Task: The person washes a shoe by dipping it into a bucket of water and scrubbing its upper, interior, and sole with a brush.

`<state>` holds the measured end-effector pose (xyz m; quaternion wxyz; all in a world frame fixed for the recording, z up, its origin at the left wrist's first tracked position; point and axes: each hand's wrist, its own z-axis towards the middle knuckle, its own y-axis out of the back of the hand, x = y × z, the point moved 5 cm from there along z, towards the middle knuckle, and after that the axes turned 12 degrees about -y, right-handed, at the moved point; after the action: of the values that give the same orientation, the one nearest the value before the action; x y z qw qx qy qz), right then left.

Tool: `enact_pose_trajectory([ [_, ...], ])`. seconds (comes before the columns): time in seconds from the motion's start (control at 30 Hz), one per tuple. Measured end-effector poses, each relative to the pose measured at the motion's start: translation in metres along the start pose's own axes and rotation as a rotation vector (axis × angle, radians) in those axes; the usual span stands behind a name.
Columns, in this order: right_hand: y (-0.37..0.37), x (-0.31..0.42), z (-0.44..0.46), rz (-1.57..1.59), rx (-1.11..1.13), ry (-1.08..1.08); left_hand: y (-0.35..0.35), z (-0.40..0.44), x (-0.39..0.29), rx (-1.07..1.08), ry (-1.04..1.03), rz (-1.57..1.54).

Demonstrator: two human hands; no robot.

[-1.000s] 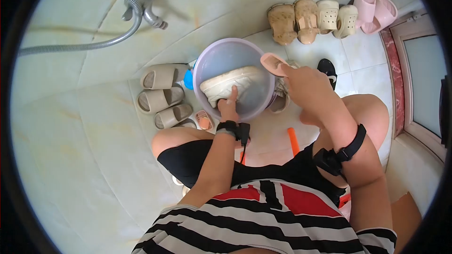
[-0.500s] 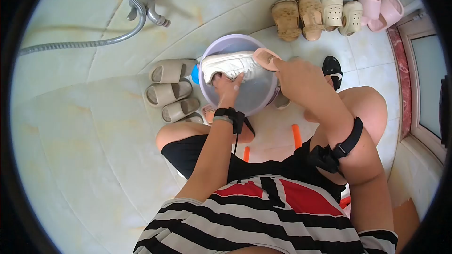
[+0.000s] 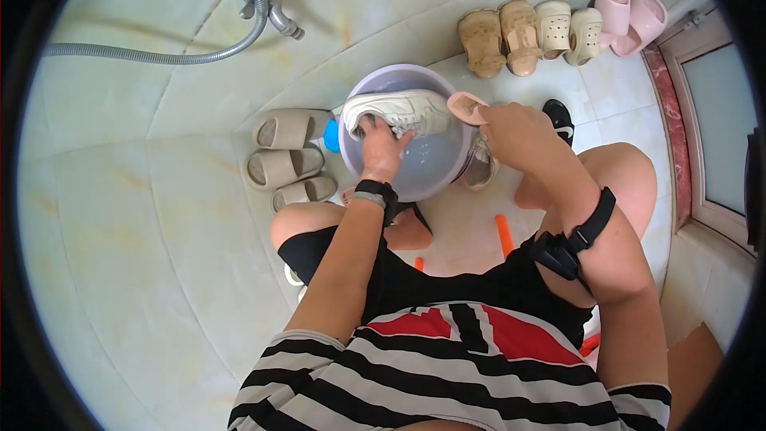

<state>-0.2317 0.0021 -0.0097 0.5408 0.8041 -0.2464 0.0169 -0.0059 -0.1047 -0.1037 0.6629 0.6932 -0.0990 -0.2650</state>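
Note:
A white lace-up sneaker (image 3: 419, 109) lies sideways across the lilac basin (image 3: 399, 71), above cloudy water. My left hand (image 3: 381, 150) grips it at the ankle opening, the fingertips partly hidden inside and the thumb stretched toward the laces. My right hand (image 3: 515, 134) is closed round a pink, oval-headed brush (image 3: 466, 108), held at the toe end of the sneaker. Its bristles are hidden, and I cannot tell whether it touches the shoe. Just right of the basin another whitish shoe (image 3: 480, 169) stands on the floor, partly covered by the basin and my right arm.
Beige slippers (image 3: 281, 166) line the left side, near a blue object (image 3: 332, 136). Brown clogs (image 3: 523, 38), cream clogs (image 3: 554, 29) and pink slippers (image 3: 638, 22) stand along the wall. A tap (image 3: 281, 12) with a metal hose (image 3: 231, 49) is at upper left.
The brush has moved slightly right and down with my right hand. The sneaker stays in my left hand, and more of the shoe beside the basin shows. The camera view has shifted a little.

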Motion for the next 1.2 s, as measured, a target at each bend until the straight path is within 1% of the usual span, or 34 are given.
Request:
enact_pose_trajectory([
  [0.03,-0.002,-0.001,0.002,-0.002,-0.014,0.001,-0.003,0.004,0.003,0.001,-0.006,-0.005],
  [0.1,-0.002,-0.001,0.005,-0.008,-0.027,-0.002,0.002,0.017,0.001,0.158,0.052,0.010],
  [0.13,-0.002,0.003,0.006,-0.005,0.006,-0.003,0.009,0.021,-0.004,0.157,0.049,0.006],
  [0.2,-0.004,0.008,0.008,-0.002,0.042,-0.001,0.015,0.023,-0.012,0.288,0.017,0.033],
  [0.23,-0.006,0.010,0.008,-0.008,0.044,0.018,0.013,0.024,-0.009,0.287,0.018,0.032],
  [0.3,-0.006,0.015,0.008,-0.011,0.045,0.040,0.000,0.025,-0.002,0.359,-0.044,-0.026],
  [0.43,-0.007,0.018,0.010,-0.004,0.053,0.020,-0.007,0.022,0.001,0.362,-0.037,0.021],
  [0.5,-0.008,0.017,0.010,0.005,0.054,0.019,-0.011,0.019,0.002,0.448,0.021,-0.062],
  [0.53,-0.008,0.017,0.010,0.002,0.048,0.016,-0.012,0.017,0.002,0.451,0.022,-0.063],
  [0.6,-0.007,0.019,0.010,0.002,0.041,0.016,-0.011,0.015,0.003,0.375,-0.076,-0.001],
  [0.63,-0.006,0.020,0.009,0.002,0.044,0.008,-0.011,0.015,0.007,0.376,-0.075,0.001],
  [0.7,-0.004,0.020,0.008,0.004,0.046,-0.003,-0.011,0.017,0.009,0.358,-0.182,0.028],
  [0.73,-0.004,0.020,0.007,0.006,0.035,0.003,-0.012,0.017,0.011,0.360,-0.185,0.029],
  [0.8,-0.003,0.020,0.005,0.008,0.025,0.007,-0.007,0.018,0.008,0.438,-0.184,0.071],
  [0.83,-0.003,0.020,0.005,0.003,0.051,0.014,-0.004,0.019,0.005,0.439,-0.186,0.071],
  [0.9,-0.006,0.019,0.007,-0.003,0.077,0.019,0.003,0.019,0.002,0.557,-0.092,0.078],
  [0.97,-0.008,0.017,0.008,0.009,0.029,0.029,0.003,0.020,0.002,0.572,-0.089,0.110],
  [1.13,-0.008,0.019,0.009,0.004,0.046,-0.005,-0.007,0.015,0.009,0.633,-0.081,0.146],
  [1.2,-0.009,0.018,0.010,0.007,0.045,-0.005,-0.005,0.012,0.009,0.630,-0.031,0.171],
])
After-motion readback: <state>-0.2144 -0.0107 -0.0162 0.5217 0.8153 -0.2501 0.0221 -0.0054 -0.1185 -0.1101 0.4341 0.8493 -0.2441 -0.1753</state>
